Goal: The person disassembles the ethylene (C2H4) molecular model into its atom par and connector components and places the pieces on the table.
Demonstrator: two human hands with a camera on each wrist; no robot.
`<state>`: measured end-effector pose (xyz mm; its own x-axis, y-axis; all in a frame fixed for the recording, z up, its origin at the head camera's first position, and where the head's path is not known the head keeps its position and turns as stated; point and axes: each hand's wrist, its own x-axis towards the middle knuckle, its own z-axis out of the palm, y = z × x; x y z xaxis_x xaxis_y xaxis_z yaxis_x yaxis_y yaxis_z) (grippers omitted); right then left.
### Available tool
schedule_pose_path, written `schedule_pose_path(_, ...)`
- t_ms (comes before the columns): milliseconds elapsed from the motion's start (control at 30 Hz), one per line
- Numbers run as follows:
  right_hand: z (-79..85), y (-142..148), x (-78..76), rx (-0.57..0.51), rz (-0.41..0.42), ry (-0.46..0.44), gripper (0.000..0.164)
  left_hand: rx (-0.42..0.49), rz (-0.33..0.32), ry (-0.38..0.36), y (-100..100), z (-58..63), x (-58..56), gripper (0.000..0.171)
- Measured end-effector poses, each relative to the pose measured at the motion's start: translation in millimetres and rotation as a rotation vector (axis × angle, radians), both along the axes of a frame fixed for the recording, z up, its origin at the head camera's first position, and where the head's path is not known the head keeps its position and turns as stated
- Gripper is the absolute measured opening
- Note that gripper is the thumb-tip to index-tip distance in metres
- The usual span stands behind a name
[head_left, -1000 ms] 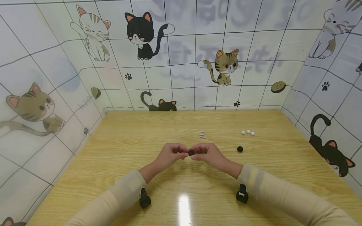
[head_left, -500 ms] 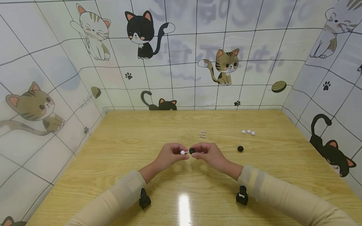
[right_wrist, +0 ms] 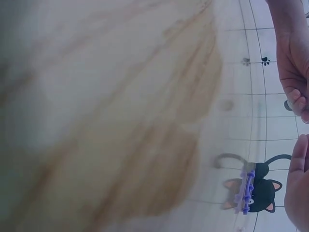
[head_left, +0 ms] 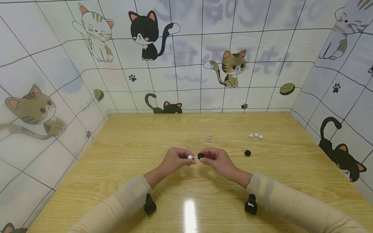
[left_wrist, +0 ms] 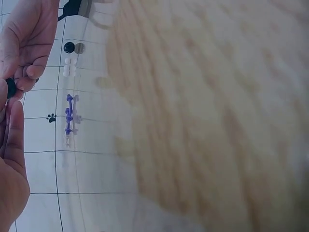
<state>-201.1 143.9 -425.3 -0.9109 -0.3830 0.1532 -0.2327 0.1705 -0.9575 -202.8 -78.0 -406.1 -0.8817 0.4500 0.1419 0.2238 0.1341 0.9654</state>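
Note:
Between thumb and fingers, my left hand [head_left: 178, 158] pinches a small white ball [head_left: 190, 157]. A thin pale stick [head_left: 195, 157] points from this ball toward a black ball [head_left: 200, 156], which my right hand [head_left: 217, 159] pinches. The fingertips of both hands are close together above the table. In the left wrist view, the black ball [left_wrist: 10, 88] shows between the hands. A purple knobbed piece [left_wrist: 69, 115] lies on the table beyond them, mostly hidden behind my right hand in the head view.
Past the hands lie several short pale sticks [head_left: 209, 138] on the wooden table [head_left: 131, 139]. Farther right are three white balls [head_left: 256, 135], with another black ball [head_left: 247, 153] nearer. Cat-patterned walls [head_left: 189, 74] enclose the table's back and sides.
The white ball and stick, hidden at first, have come into view at my left fingers. My right hand has drawn slightly to the right with the black ball.

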Motion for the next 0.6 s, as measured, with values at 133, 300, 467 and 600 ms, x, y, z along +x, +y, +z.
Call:
schedule_pose_path(133, -1.1, 3, 0.1, -0.008, -0.008, -0.007, 0.023, -0.009, 0.007, 0.004, -1, -11.8, -6.8, 0.017)
schedule_pose_path(300, 4.2, 13, -1.3, -0.034, -0.124, -0.047, 0.023, -0.011, 0.066, -0.013, -10, -17.1, -9.7, 0.020)
schedule_pose_path(467, 11.4, 20, -3.1, -0.014, -0.152, -0.073, 0.024, -0.011, 0.076, -0.032, -18, -18.6, -10.2, 0.024)
schedule_pose_path(600, 10.7, 27, -3.4, 0.007, -0.159, -0.080, 0.027, -0.025, 0.057, -0.014, -16, -19.2, -10.1, 0.026)
